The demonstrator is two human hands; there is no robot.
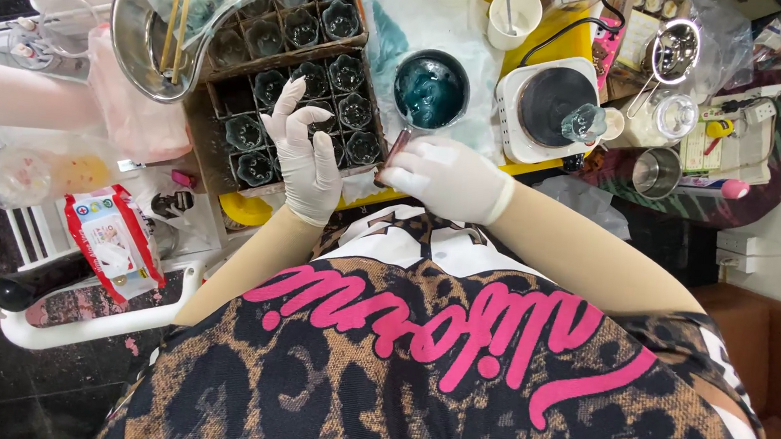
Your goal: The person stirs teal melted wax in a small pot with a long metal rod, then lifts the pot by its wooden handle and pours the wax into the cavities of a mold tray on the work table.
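Leopard-print cloth with pink lettering, my shirt [453, 366], fills the near edge of the view, and both my forearms reach out over it to the work table [557, 36].

My right hand [446, 177], in a white glove, is clenched around the wooden handle [397, 149] of a small dark pot [430, 89]. That pot stands just beyond my knuckles and holds glossy blue-green liquid; it rests on crumpled white paper [408, 14] stained the same colour.

My left hand [307, 151], also gloved, is released: its fingers are spread and lie over the near row of a dark mould tray [301, 113], whose square cells each hold a flower-shaped cup. So the pot sits just to the right of the tray, between my two hands and slightly farther out than both.

Farther along the table to the right stands a white hot plate [546, 106] with a clear glass piece [584, 123] on its black disc, touching the paper's edge. Beyond it are white cups [514, 14], a wire strainer [677, 49] and a metal cup [656, 172].

At the far left corner a kidney-shaped steel dish [159, 16] with wooden sticks [179, 13] overlaps a second tray [291, 13] of the same cups.
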